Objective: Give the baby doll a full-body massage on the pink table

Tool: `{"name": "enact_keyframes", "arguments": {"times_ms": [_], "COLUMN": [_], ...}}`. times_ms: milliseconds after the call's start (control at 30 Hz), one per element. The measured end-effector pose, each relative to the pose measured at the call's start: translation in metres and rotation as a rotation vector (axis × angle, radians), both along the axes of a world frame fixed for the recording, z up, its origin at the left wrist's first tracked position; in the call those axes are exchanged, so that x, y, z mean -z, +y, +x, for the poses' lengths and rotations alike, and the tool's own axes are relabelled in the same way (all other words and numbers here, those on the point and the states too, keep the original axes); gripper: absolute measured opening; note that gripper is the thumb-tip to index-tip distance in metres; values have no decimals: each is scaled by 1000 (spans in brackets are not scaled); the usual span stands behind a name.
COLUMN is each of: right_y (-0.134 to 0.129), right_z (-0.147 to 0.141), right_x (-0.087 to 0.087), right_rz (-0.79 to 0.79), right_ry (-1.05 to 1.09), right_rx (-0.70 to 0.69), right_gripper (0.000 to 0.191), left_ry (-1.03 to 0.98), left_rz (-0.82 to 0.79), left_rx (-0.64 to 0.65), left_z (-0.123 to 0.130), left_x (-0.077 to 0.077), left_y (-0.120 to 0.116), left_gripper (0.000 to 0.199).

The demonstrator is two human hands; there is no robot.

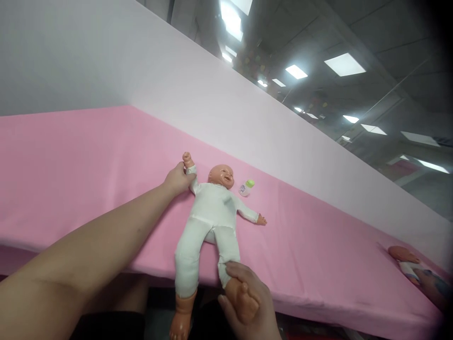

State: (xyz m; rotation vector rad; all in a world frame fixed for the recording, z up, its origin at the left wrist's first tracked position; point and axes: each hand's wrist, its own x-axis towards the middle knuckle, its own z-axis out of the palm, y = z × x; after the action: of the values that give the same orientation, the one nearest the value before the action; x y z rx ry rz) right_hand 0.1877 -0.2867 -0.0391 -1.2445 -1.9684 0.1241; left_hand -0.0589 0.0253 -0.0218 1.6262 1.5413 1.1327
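A baby doll (215, 205) with a white cloth body lies on its back on the pink-covered table, its feet past the front edge. My left hand (180, 178) grips the doll's raised arm near the wrist, at the left. Lower down, my right hand (256, 300) is wrapped round the doll's foot and lower leg on the right side. The doll's other arm stretches out to the right, and its other leg hangs untouched. Beside the doll's head is a small bottle (246, 188) with a green cap.
The pink table (318, 255) runs along a white partition (247, 123). At the far right lies a second doll (405, 257), partly in shadow. My legs are below the table's front edge. Ceiling lights show beyond the partition.
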Motion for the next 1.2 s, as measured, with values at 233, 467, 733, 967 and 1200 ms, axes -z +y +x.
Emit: {"name": "enact_keyframes", "arguments": {"times_ms": [233,467,733,967,1200], "right_y": [1,-5,-12,80,187], "right_z": [-4,14,22,31,17], "right_x": [12,16,-3,-14,-23], "right_rz": [-75,-199,-305,-509,-852], "right_ry": [-27,-132,154,577,1336], "right_rx": [-99,-237,-196,181,122], "right_gripper": [68,71,42,49,19], "left_ry": [-76,-50,322,341,239], "left_rz": [2,-36,-33,415,249], "left_rx": [-191,-353,-290,72,438], "left_z": [-6,-36,-35,35,47], "left_x": [-2,-4,-10,-10,0], "left_y": [1,15,11,-34,-45], "left_gripper": [100,89,57,57,82]}}
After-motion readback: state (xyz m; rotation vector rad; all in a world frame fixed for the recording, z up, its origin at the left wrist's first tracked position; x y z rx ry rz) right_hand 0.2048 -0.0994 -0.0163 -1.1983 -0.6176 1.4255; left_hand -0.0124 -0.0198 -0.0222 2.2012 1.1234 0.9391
